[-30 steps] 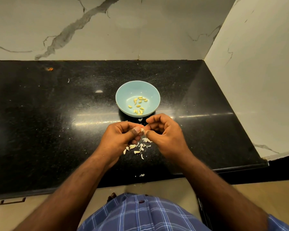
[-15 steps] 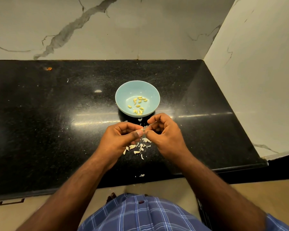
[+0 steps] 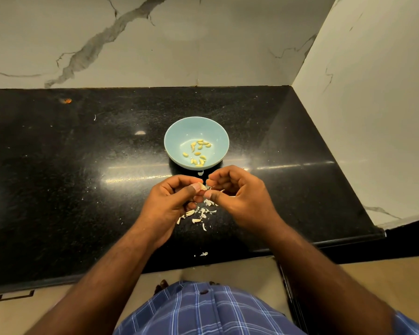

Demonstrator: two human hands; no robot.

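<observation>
Garlic clove [image 3: 202, 186]: held above the desk [image 3: 82, 165], just in front of the bowl [image 3: 170, 135]. Left hand [image 3: 172, 201] pinches it with thumb and curled fingers. Right hand [image 3: 240, 194] pinches its other end. Peel scraps [image 3: 198, 213] lie on the desk beneath. Peeled cloves [image 3: 198, 153] lie in the bowl.
</observation>
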